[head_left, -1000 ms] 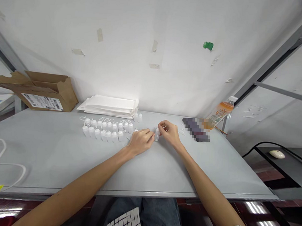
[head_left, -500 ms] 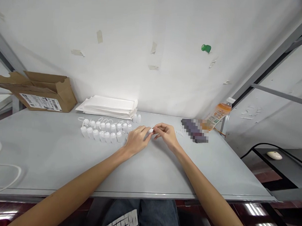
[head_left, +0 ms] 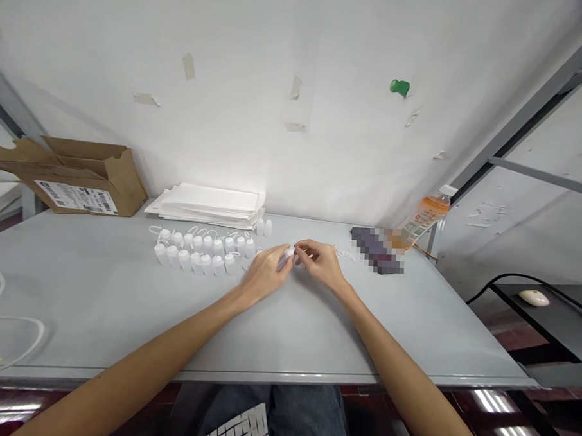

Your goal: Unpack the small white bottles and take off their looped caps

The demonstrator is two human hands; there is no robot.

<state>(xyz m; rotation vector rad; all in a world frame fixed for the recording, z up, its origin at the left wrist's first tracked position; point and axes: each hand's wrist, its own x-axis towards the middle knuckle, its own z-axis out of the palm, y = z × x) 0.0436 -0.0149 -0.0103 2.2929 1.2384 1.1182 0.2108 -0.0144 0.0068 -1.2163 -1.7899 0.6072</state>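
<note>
My left hand [head_left: 265,272] and my right hand [head_left: 320,260] meet over the middle of the grey table [head_left: 123,307]. Between their fingertips is a small white plastic bottle [head_left: 288,256], tilted, with both hands pinched on it. Just left of my left hand stand two rows of several like white bottles [head_left: 203,251], some with thin white loops by them. Two more small bottles [head_left: 264,228] stand apart near the wall.
A stack of white sheets [head_left: 208,205] lies against the wall. An open cardboard box [head_left: 75,173] sits at the far left. A dark blurred object [head_left: 377,249] and an orange drink bottle [head_left: 422,222] are at the right. A white cable [head_left: 6,324] loops at the left edge.
The small bottle stood upright between my hands a second ago; now it is tilted and held closer between both fingertips. My hands have drawn slightly together.
</note>
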